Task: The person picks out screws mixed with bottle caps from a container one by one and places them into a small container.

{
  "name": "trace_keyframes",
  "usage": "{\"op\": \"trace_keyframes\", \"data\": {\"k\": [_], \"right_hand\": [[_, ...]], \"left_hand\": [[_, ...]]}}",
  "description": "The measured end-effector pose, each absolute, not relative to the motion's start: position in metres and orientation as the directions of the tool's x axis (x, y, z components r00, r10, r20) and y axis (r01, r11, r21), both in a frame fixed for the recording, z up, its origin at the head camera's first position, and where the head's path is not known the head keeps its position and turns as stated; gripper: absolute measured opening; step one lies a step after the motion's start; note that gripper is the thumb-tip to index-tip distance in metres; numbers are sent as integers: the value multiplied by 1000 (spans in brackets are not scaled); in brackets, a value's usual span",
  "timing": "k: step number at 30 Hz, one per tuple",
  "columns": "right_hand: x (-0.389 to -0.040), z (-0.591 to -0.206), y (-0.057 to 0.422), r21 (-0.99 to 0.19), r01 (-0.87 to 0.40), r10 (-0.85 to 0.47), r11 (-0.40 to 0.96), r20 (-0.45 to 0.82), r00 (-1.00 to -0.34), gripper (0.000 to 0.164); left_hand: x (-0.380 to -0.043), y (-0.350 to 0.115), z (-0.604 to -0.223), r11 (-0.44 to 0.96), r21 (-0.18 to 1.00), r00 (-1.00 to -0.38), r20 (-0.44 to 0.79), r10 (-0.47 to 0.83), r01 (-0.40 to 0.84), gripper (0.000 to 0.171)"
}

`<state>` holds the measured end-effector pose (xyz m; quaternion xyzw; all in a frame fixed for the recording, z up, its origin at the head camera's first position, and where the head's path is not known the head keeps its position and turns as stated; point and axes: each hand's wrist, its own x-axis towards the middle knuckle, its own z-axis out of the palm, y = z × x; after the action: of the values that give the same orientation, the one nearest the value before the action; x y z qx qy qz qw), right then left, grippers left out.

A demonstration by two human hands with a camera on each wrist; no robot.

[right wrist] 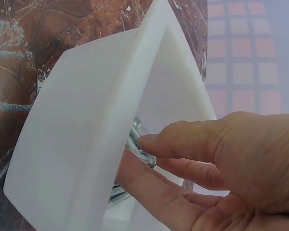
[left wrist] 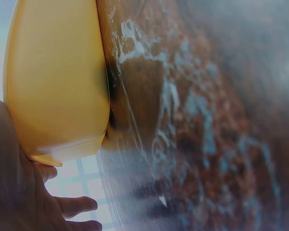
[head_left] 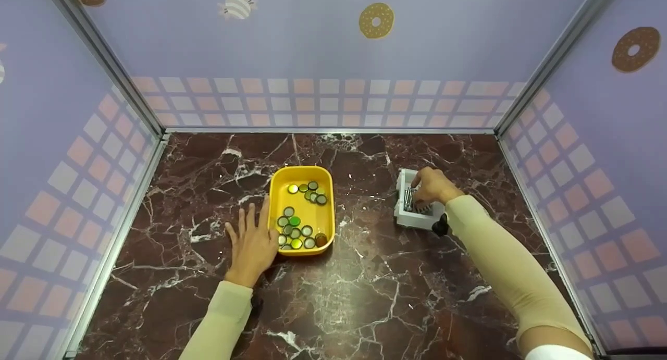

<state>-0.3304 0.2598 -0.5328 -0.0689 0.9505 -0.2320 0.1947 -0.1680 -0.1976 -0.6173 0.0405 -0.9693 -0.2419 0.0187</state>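
Note:
My left hand (head_left: pixel 254 248) lies along the left side of a yellow plastic tray (head_left: pixel 332 214), fingers spread and straight, thumb at the rim. Several round bottle caps (head_left: pixel 295 221), mostly seen from their silvery or dull undersides, with a few green, yellow and brown, lie in the tray. On the right, my right hand (head_left: pixel 433 185) reaches down into a small white bin (head_left: pixel 414 221). There, thumb and fingers pinch a shiny metal spring (right wrist: pixel 136 134) with a looped end. More metal springs (head_left: pixel 408 199) lie in the bin, partly hidden by the hand.
Tray and bin stand apart on a dark red marbled tabletop (head_left: pixel 365 276). Purple patterned panels (head_left: pixel 323 47) enclose it at the back and both sides, with a metal rail (head_left: pixel 333 131) along the back edge.

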Motion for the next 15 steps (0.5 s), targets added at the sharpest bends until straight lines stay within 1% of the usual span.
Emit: {"op": "trace_keyframes", "data": {"k": [15], "right_hand": [[-315, -529, 263, -520, -48, -200, 853, -241, -950, 40]], "left_hand": [[-168, -195, -621, 881, 466, -996, 1, -90, -79, 81]]}}
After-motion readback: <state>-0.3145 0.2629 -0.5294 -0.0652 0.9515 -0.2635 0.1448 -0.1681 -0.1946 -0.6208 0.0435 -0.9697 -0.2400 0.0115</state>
